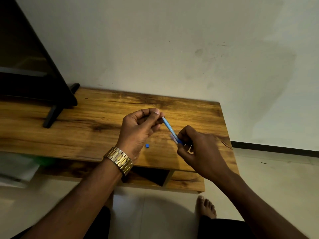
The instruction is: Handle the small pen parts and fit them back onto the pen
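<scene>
Blue pen (170, 129) above wooden table (86, 121)

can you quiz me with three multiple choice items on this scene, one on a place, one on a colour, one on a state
1. Where does the small blue piece lie?
A. on the wooden table, in front of the left hand
B. on the floor tiles
C. on the black stand

2. What colour is the wrist watch on the left arm?
A. silver
B. gold
C. black

3. How is the blue pen held?
A. it lies loose on the table
B. the left hand alone grips it
C. the right hand has its lower end in its grip and the left hand's fingertips are at its upper end

Answers:
1 A, the piece rests on the wood near the table's front edge.
2 B, the metal band shines gold.
3 C, fingers of both hands meet the pen above the table.
</scene>
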The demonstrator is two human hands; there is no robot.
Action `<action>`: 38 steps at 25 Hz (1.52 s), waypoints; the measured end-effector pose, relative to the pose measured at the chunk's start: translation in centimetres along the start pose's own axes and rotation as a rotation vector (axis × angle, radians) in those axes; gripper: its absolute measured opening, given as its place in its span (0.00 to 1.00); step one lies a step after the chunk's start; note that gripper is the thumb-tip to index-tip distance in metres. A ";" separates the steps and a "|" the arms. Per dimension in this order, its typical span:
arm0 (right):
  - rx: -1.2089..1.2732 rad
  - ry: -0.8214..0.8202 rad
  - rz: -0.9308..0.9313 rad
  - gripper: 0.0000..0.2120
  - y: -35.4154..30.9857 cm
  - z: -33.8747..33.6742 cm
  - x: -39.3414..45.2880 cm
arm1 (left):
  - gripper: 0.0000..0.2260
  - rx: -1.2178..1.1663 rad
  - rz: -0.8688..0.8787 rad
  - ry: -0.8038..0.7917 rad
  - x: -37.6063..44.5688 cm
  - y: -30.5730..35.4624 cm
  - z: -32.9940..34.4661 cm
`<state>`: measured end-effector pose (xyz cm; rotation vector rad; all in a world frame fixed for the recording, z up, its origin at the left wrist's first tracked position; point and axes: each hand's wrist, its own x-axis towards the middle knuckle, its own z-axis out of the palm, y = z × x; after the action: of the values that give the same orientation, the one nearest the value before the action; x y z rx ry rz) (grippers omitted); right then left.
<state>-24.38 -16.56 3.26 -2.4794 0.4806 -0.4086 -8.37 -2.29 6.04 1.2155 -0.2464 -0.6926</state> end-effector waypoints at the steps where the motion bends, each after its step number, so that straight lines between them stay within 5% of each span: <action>1: 0.006 0.001 0.003 0.11 0.0 -0.1 -0.1 | 0.04 -0.001 0.001 0.002 0.0 0.0 0.1; 12: 0.067 -0.007 0.022 0.10 -0.6 -0.4 -0.1 | 0.04 0.163 0.124 -0.023 0.1 -0.2 -0.6; 25: 0.102 -0.026 0.019 0.10 -1.1 1.3 0.5 | 0.09 0.630 0.426 -0.083 -0.3 0.3 -1.1; 34: 0.132 0.035 0.071 0.09 -1.2 0.7 0.9 | 0.09 0.621 0.384 -0.031 0.7 1.0 -2.2; 38: 0.175 0.167 0.125 0.09 -0.8 0.1 1.3 | 0.06 1.027 0.379 0.082 2.7 1.0 -5.3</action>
<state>-23.02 -16.41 3.90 -2.2440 0.6358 -0.5843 -3.17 0.30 4.58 2.0851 -0.8030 -0.1433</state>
